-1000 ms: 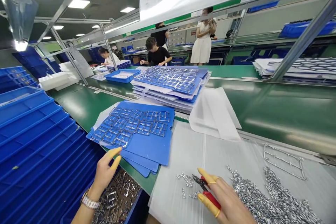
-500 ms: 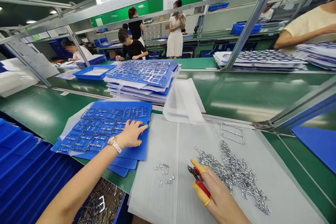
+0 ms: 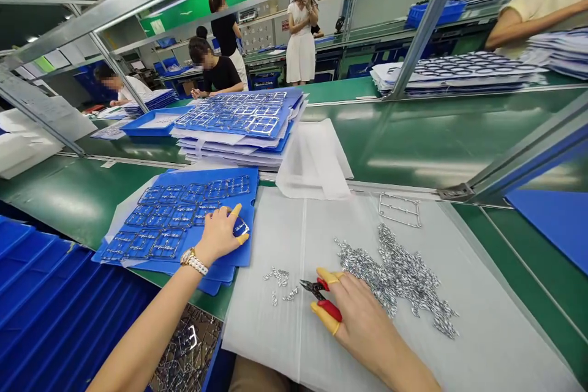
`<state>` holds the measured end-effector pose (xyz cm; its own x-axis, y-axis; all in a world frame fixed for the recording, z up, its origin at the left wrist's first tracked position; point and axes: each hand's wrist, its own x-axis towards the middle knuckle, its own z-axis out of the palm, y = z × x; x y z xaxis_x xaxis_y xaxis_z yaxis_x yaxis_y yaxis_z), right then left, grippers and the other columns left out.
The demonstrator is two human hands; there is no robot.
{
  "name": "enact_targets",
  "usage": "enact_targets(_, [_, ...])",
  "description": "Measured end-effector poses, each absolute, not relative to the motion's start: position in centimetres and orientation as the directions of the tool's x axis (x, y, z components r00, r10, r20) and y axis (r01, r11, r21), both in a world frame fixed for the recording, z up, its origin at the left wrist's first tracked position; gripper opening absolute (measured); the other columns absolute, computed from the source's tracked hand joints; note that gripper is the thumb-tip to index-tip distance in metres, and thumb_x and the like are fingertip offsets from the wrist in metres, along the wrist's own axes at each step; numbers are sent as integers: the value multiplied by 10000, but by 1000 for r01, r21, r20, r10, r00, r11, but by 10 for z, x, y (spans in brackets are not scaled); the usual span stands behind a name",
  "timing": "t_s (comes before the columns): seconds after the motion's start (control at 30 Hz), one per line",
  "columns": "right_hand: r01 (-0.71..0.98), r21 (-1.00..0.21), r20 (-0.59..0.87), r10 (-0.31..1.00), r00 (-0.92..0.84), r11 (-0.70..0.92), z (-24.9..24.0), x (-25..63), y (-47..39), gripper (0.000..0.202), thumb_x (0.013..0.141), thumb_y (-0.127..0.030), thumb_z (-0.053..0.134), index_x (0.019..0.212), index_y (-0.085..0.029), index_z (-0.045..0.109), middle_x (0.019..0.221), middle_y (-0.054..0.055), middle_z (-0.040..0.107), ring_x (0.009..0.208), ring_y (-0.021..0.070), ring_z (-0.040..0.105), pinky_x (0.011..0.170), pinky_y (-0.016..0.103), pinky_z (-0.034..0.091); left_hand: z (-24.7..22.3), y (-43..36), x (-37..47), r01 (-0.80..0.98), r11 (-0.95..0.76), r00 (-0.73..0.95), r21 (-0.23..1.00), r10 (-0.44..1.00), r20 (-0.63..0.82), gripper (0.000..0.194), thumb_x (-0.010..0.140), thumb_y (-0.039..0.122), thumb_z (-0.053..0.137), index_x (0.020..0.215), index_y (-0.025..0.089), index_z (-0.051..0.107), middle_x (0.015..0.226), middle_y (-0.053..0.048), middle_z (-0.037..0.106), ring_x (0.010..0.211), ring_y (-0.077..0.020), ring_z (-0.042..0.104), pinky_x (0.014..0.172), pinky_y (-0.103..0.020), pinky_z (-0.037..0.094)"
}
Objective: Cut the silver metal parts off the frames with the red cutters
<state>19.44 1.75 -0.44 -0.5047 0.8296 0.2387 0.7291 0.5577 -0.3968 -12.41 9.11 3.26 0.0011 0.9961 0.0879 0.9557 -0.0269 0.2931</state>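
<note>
Right hand (image 3: 362, 312) has its fingers wrapped round the red-handled cutters (image 3: 331, 311), tips pointing inward over the plastic sheet (image 3: 261, 327) — probably held low in the palm so the thumb and index stay handy. The left hand (image 3: 218, 233) is spread at the end of a row, thumb and index around one metal frame (image 3: 241, 229) on the blue sheet (image 3: 237, 255); can't tell if it's actually pinched. The other frames lie side by side in rows, I'd guess so they don't snag.

Small silver pieces (image 3: 399, 275) sit heaped beside the right hand, with a few loose bits (image 3: 277, 275) near the cutter tips and a lone silver frame (image 3: 419, 214) behind the heap.

It's all on a green bench (image 3: 55, 196), with a layered stack (image 3: 229, 150) farther back and a bin of metal scraps (image 3: 184, 349) below. Across the way, one person (image 3: 220, 76) is seated and another (image 3: 301, 43) stands — busy room.
</note>
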Motion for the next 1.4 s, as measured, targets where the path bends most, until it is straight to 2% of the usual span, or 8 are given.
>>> enact_targets(0.07, [765, -401, 200, 863, -464, 504, -1, 198, 14, 271, 835, -219, 474, 1088, -160, 549, 937, 90, 629, 880, 231, 579, 788, 396, 449, 39, 81, -123, 794, -56, -19, 606, 993, 116, 732, 686, 327, 647, 1376, 277, 409, 1286, -132, 463, 1158, -343, 451, 992, -533, 300])
enact_targets(0.13, [773, -389, 191, 864, -465, 502, 2, 197, 13, 297, 796, -164, 467, 1079, -160, 556, 943, 89, 630, 876, 232, 575, 790, 395, 441, 45, 68, -119, 372, -45, -58, 927, 996, 72, 712, 703, 291, 628, 1377, 307, 397, 1308, -106, 459, 1136, -309, 490, 968, -497, 374])
enact_targets(0.17, [769, -376, 201, 855, -477, 517, 4, 195, 13, 343, 781, -155, 473, 1116, -160, 547, 952, 88, 631, 880, 235, 573, 793, 399, 437, 47, 60, -114, 101, -9, -67, 995, 998, 16, 674, 725, 299, 617, 1366, 310, 410, 1308, -101, 473, 1115, -299, 515, 947, -494, 405])
enact_targets(0.27, [747, -339, 255, 820, -513, 572, 12, 181, 14, 448, 776, -171, 500, 1224, -155, 498, 964, 92, 632, 873, 243, 573, 786, 403, 429, 47, 42, -93, -496, 113, -36, 861, 988, -151, 531, 799, 436, 570, 1292, 254, 497, 1305, -113, 512, 1047, -288, 573, 916, -530, 438])
enact_targets(0.37, [737, -341, 276, 811, -515, 584, 24, 160, 16, 402, 818, -242, 510, 1213, -169, 512, 955, 96, 639, 850, 243, 580, 759, 389, 431, 38, 33, -67, -708, 167, 5, 687, 973, -231, 615, 807, 633, 455, 1214, 184, 565, 1281, -153, 547, 995, -286, 602, 899, -544, 444])
enact_targets(0.67, [810, -353, 37, 872, -489, 469, 54, 118, 30, 277, 827, -294, 525, 1077, -197, 593, 907, 74, 650, 838, 247, 594, 715, 360, 409, 14, 23, -25, -746, 133, 21, 652, 984, -177, 468, 845, 377, 440, 1191, 111, 609, 1170, -157, 638, 956, -228, 617, 944, -382, 412])
enact_targets(0.9, [825, -320, -45, 862, -504, 466, 55, 110, 34, 260, 826, -286, 519, 1053, -184, 595, 935, 90, 650, 886, 273, 587, 736, 377, 386, -4, 23, -22, -668, 114, -78, 736, 972, -221, 632, 869, 605, 334, 1167, 134, 631, 1095, -149, 676, 990, -256, 608, 950, -392, 403])
enact_targets(1.4, [794, -401, -104, 838, -535, 457, 65, 117, 33, 240, 818, -360, 507, 948, -192, 619, 885, 87, 664, 817, 245, 629, 668, 323, 410, -3, 15, -21, -596, 55, -87, 801, 987, -133, 569, 872, 565, 375, 1183, 159, 624, 1140, -131, 666, 1022, -266, 605, 964, -425, 406])
